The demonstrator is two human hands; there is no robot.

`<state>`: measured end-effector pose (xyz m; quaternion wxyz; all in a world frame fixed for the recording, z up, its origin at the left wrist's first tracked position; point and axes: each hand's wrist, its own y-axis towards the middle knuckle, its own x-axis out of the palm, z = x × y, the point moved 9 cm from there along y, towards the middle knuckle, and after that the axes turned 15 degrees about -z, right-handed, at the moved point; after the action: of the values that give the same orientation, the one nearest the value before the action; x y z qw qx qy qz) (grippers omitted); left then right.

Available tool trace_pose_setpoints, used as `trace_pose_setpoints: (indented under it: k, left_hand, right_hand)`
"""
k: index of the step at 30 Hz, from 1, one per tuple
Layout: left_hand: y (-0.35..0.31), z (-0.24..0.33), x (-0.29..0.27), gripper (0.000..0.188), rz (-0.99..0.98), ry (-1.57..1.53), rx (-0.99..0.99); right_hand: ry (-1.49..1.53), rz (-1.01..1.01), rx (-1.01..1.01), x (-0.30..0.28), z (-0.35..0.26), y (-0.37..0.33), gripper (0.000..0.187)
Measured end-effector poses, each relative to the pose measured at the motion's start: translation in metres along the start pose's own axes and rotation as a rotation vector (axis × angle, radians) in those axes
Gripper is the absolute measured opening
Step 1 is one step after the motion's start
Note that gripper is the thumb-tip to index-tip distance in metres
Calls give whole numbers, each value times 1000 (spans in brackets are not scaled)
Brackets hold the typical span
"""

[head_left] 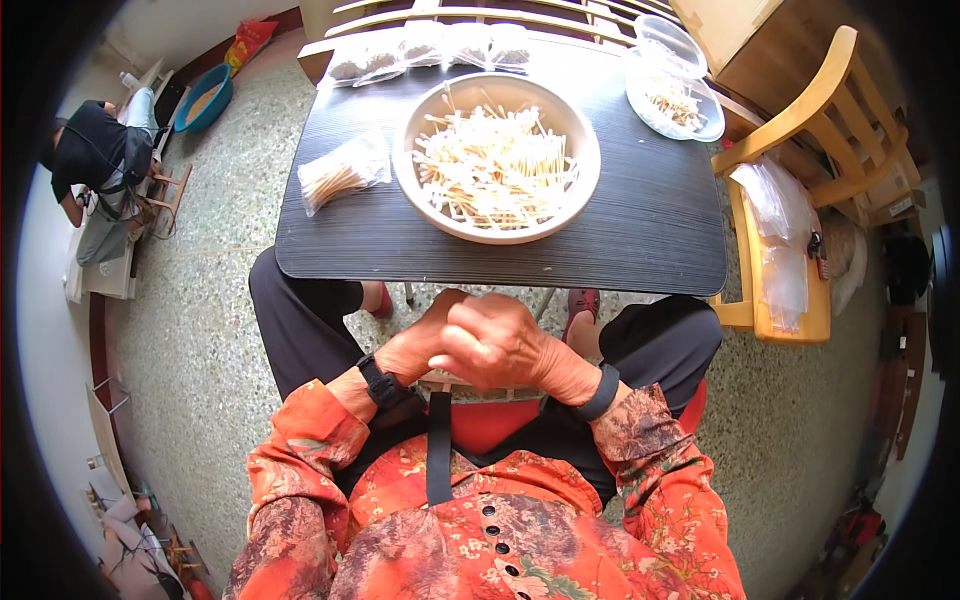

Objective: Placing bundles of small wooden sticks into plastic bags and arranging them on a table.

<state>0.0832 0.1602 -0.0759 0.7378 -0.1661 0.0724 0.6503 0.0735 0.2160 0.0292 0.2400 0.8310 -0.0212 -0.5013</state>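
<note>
Just off the table's near edge, my two hands meet in front of my lap. My right hand (493, 341) is closed, its curled fingers overlapping my left hand (418, 338). My left hand is also closed, with most of its fingers hidden behind the right. Whether anything is between them does not show. Beyond them, a large cream bowl (500, 236) on the table is heaped with loose cotton swabs (495, 165). To its left lies a clear bag of cotton swabs (343, 174), its sticks bundled side by side.
Several filled clear bags (430, 48) line the dark table's (640, 235) far edge. A clear plastic tub (675, 105) with some swabs stands back right. Flat plastic bags (780, 230) lie on a wooden chair (815, 312) at right. Far left, another person (95, 160) sits near a blue basin (205, 97).
</note>
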Motion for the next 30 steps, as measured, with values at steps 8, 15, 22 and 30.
trace_pose_setpoints:
  k: [8, 15, 22, 30]
  left_hand:
    - [-16, -8, 24, 22, 76, 217, 305]
    - [-18, -5, 23, 21, 85, 251, 317]
    - [-13, -4, 25, 20, 87, 283, 312]
    - [-14, 1, 28, 19, 78, 341, 321]
  right_hand:
    - [276, -185, -11, 45, 9, 5, 67]
    - [250, -444, 122, 75, 13, 5, 67]
    - [214, -395, 123, 82, 18, 9, 37]
    - [237, -369, 135, 85, 18, 10, 29]
